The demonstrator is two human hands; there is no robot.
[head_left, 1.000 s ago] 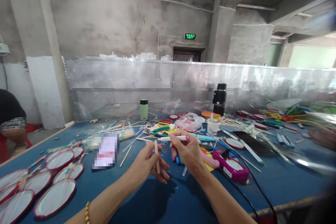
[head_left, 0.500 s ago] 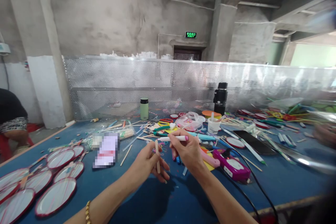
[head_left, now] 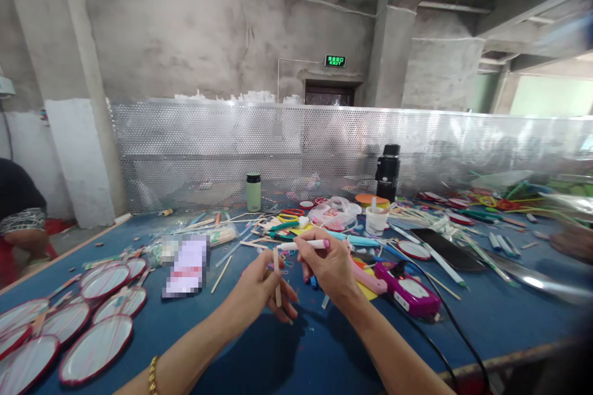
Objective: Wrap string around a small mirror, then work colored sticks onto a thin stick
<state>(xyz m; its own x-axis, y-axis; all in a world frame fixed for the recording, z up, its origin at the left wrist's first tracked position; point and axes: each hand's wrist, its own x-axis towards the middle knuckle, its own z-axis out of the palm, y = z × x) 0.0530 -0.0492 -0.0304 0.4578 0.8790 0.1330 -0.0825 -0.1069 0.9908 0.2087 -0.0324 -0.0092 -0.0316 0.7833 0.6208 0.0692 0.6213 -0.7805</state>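
My left hand is closed on a thin wooden stick, held upright above the blue table. My right hand is closed on a white marker pen with a pink end, held level with its tip pointing left toward the top of the stick. Both hands hover just above the middle of the table, nearly touching each other.
Several red-rimmed round fans lie at the left. A pink glue gun with a black cable lies to the right, near a black phone. A green flask, a black flask, a white cup, sticks and pens lie behind. A seated person is far left.
Both hands stay almost in place; the marker and stick have shifted only slightly. The view has tilted a little.
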